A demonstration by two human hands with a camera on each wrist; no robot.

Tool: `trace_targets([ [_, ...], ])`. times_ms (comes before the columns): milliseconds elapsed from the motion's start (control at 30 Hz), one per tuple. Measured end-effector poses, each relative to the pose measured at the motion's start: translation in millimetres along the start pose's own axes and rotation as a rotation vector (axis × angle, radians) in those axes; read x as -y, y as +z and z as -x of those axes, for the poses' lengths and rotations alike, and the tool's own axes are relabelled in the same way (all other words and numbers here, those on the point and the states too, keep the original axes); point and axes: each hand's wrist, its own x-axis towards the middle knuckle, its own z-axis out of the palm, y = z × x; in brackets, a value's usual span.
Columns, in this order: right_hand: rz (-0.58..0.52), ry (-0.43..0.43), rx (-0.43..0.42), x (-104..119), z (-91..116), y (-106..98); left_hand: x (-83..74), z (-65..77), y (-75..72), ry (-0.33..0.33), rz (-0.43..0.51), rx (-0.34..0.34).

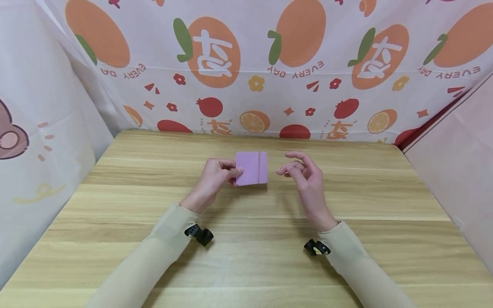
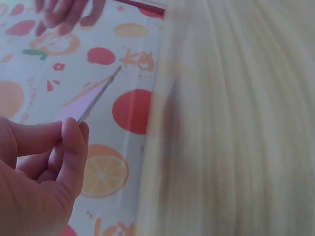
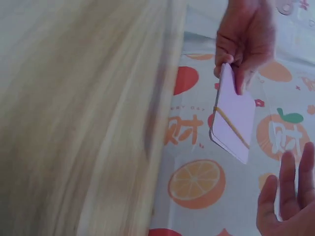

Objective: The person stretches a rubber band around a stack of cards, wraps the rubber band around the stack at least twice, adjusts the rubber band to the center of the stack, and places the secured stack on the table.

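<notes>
A small pink notebook with a tan elastic band down its right side is held up over the wooden table. My left hand pinches its left edge, thumb on the cover and fingers behind. Seen from the left wrist, the notebook is nearly edge-on, its thin side showing. To the right of the notebook, my right hand hovers apart from it with loosely bent fingers and nothing in them. In the right wrist view the notebook looks closed, the band crossing its cover.
The wood-grain table spans the space below both hands. Behind it hangs a white curtain printed with oranges and flowers. Pale cloth walls stand at the sides. Each wrist wears a small black camera.
</notes>
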Motion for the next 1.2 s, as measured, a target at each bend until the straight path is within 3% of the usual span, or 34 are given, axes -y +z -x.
trace_targets([
  [167, 0.106, -0.029, 0.001, -1.4, -2.2, -3.3, -1.2, 2.6, 4.0, 0.017, 0.013, 0.045],
  [267, 0.246, -0.047, 0.028, -4.6, -2.3, -5.7, 1.0, 3.7, 6.2, 0.015, 0.03, 0.076],
  [433, 0.537, -0.184, 0.04, -11.3, -3.3, -10.7, 7.9, 2.2, 7.6, 0.022, 0.051, 0.108],
  [600, 0.669, -0.298, 0.032, -14.6, -6.0, -14.3, 10.1, 3.1, 9.8, 0.019, 0.067, 0.129],
  [833, 0.689, -0.265, 0.071, -15.0, -8.1, -15.4, 11.2, 2.5, 11.4, 0.01, 0.067, 0.225],
  [1033, 0.59, -0.128, 0.105, -14.2, -7.4, -15.1, 10.5, 4.5, 12.0, -0.046, 0.081, 0.298],
  [1200, 0.488, 0.02, 0.128, -14.9, -7.1, -14.6, 11.5, 4.2, 12.4, -0.039, 0.078, 0.338],
])
